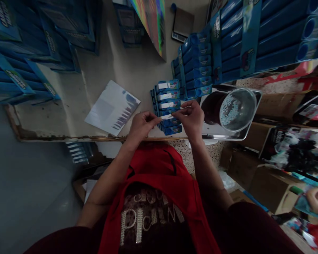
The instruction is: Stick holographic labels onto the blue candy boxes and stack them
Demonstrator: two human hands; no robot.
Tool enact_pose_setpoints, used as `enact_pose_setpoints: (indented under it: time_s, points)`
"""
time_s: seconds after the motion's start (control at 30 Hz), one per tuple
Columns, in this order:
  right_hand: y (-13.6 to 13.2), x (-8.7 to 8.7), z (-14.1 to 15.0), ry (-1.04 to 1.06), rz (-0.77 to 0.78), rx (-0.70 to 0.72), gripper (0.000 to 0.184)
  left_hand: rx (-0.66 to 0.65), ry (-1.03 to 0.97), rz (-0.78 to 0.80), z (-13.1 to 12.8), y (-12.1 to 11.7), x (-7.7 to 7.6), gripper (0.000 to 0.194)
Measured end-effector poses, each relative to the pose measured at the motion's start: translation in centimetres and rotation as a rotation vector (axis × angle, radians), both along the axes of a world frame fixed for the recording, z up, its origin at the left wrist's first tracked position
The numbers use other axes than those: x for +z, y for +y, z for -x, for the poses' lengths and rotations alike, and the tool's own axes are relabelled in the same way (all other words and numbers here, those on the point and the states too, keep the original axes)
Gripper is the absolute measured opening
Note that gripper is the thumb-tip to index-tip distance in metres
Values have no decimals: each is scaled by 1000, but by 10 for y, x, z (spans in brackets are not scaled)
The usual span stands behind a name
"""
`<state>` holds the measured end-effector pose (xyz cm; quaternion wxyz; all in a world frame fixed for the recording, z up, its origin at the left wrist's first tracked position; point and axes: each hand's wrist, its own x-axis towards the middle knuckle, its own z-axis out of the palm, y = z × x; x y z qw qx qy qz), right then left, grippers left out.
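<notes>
My left hand (142, 124) and my right hand (191, 116) meet over the near edge of the table (116, 67). Between their pinched fingertips they stretch a small white strip (166, 116), which looks like a label. Right under it lies a short row of blue packs (167, 106); three of them carry white labels, and the nearest ones look bare. Both hands have their fingers closed on the strip's ends.
A sheet of label backing (112, 107) lies left of my hands. A clear bowl of small pieces (236, 109) sits on a tray to the right. Stacks of blue packs (243, 38) fill the far right and far left (23, 46). Cardboard boxes (267, 176) stand below right.
</notes>
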<state>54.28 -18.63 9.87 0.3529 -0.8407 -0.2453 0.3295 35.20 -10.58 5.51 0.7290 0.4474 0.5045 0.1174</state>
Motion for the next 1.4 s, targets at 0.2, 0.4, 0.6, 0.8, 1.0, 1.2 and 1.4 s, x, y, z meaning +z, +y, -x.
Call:
enact_pose_setpoints:
  time_s: [0.2,0.4,0.6,0.8,1.0,1.2,1.4]
  points:
    - [5,-12,3,-111,-3,43,26,34,-3,12,-3,2,-14,32]
    - [4,-20,-1,-185,24,99,25,50,31,100,-8,1,-32,35]
    - [-3,-39,-19,-125,-17,20,50,127,-11,283,-26,-8,-56,40]
    - [-4,-50,-26,62,-98,-20,56,124,-8,130,-24,-7,-77,33]
    - [-10,-8,-12,-438,-136,-20,33,352,559,-441,82,72,-109,26]
    - [41,-20,89,-431,-256,482,14,128,666,-361,155,130,-141,24]
    - [123,-109,159,-410,-65,915,45,130,396,-257,160,138,-135,8]
